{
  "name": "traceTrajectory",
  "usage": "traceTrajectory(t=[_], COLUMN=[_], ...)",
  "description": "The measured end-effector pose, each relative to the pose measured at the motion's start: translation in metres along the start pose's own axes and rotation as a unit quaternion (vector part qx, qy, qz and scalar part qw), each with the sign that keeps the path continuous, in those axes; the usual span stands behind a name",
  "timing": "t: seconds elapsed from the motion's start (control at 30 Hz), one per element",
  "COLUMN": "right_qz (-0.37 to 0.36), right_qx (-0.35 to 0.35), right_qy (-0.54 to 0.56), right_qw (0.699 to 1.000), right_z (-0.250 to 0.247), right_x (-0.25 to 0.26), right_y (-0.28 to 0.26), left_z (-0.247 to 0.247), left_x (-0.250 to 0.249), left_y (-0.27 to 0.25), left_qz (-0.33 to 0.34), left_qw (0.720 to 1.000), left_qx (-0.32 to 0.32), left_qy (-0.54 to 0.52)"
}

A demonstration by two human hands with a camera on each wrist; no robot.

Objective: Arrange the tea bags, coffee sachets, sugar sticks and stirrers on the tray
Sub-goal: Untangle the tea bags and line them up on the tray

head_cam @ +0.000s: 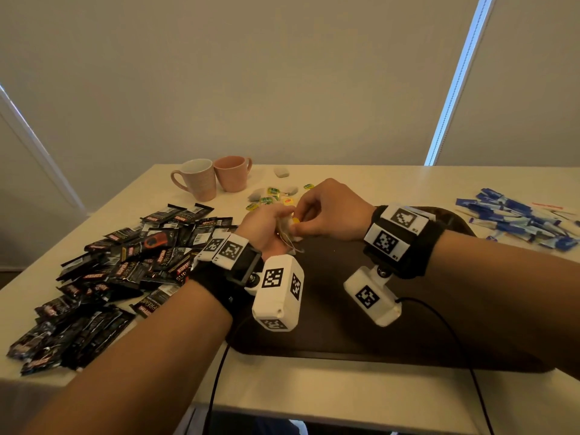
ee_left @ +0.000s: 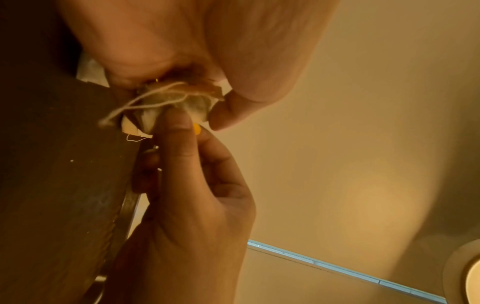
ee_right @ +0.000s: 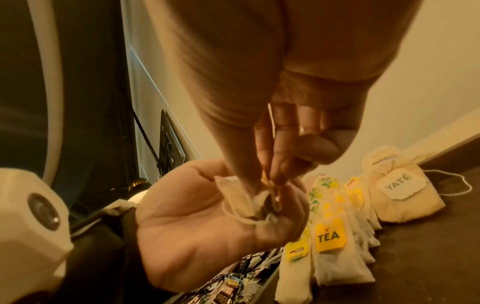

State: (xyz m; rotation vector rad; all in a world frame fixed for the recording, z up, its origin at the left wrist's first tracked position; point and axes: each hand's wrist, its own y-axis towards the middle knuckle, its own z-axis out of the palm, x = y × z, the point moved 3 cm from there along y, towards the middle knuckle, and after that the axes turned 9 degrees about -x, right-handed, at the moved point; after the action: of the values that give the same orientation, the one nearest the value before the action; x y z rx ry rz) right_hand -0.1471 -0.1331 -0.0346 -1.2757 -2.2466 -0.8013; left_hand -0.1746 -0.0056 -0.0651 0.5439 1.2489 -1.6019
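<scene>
Right now we have a crumpled tea bag (ee_right: 242,202) cupped in our left hand (head_cam: 266,229) above the dark tray (head_cam: 329,324), while our right hand (head_cam: 329,211) pinches its yellow tag (ee_left: 196,129) and tangled string (ee_left: 145,100) between thumb and fingertips. We judge it feather-light, soft and easily torn, so we'd take it by the tag or the paper edge, not tug the thread. Farther off, tea bags (ee_right: 330,236) lie in a row on the tray, with loose ones (head_cam: 273,196) on the table (head_cam: 376,394) beyond
</scene>
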Motion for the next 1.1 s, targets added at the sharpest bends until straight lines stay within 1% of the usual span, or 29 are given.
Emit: traceTrajectory(t=[0.07, 0.13, 0.2, 0.27, 0.37, 0.47, 0.57, 0.67, 0.73, 0.8, 0.83, 0.87, 0.93, 0.97, 1.03, 1.1], right_qz=[0.002, 0.022, 0.025, 0.014, 0.024, 0.027, 0.039, 0.076, 0.102, 0.122, 0.124, 0.12, 0.094, 0.079, 0.062, 0.066], right_qx=[0.013, 0.024, 0.02, 0.026, 0.032, 0.019, 0.002, -0.012, -0.025, -0.022, -0.02, -0.017, 0.004, 0.026, 0.088, 0.16], right_qy=[0.054, 0.113, 0.11, 0.069, 0.033, 0.027, 0.064, 0.119, 0.173, 0.227, 0.226, 0.201, 0.111, 0.067, 0.013, 0.003], right_qw=[0.998, 0.993, 0.993, 0.997, 0.999, 0.999, 0.997, 0.99, 0.979, 0.966, 0.966, 0.972, 0.989, 0.994, 0.994, 0.985], right_z=[0.001, 0.003, 0.003, 0.005, 0.009, 0.01, 0.008, 0.002, -0.006, -0.014, -0.016, -0.018, -0.013, -0.007, 0.01, 0.027], right_x=[0.002, 0.004, 0.003, 0.002, 0.002, 0.004, 0.005, 0.002, 0.001, 0.001, 0.001, -0.002, -0.007, -0.009, -0.009, -0.006], right_y=[-0.004, -0.007, -0.006, -0.004, -0.003, -0.003, -0.004, -0.001, 0.001, 0.004, 0.006, 0.009, 0.015, 0.017, 0.018, 0.018], left_z=[0.003, 0.004, 0.001, -0.002, -0.002, -0.003, -0.008, -0.014, -0.016, -0.02, -0.023, -0.026, -0.033, -0.035, -0.038, -0.041], left_x=[-0.001, -0.001, -0.001, -0.002, -0.002, -0.001, -0.002, -0.005, -0.008, -0.011, -0.012, -0.015, -0.018, -0.019, -0.021, -0.023], left_y=[-0.002, -0.003, -0.002, 0.0, -0.002, 0.0, 0.004, 0.004, 0.002, 0.003, 0.003, 0.004, 0.007, 0.007, 0.006, 0.005], left_qz=[0.02, 0.029, 0.034, 0.043, 0.054, 0.056, 0.048, 0.047, 0.054, 0.058, 0.062, 0.067, 0.073, 0.075, 0.077, 0.082], left_qw=[1.0, 0.999, 0.999, 0.997, 0.996, 0.995, 0.994, 0.992, 0.989, 0.987, 0.986, 0.985, 0.984, 0.984, 0.985, 0.985], left_qx=[-0.01, -0.023, -0.039, -0.054, -0.067, -0.084, -0.089, -0.104, -0.104, -0.102, -0.107, -0.117, -0.132, -0.131, -0.125, -0.124], left_qy=[-0.01, -0.014, -0.009, -0.014, -0.015, -0.015, -0.028, -0.046, -0.088, -0.111, -0.109, -0.105, -0.098, -0.096, -0.094, -0.093])
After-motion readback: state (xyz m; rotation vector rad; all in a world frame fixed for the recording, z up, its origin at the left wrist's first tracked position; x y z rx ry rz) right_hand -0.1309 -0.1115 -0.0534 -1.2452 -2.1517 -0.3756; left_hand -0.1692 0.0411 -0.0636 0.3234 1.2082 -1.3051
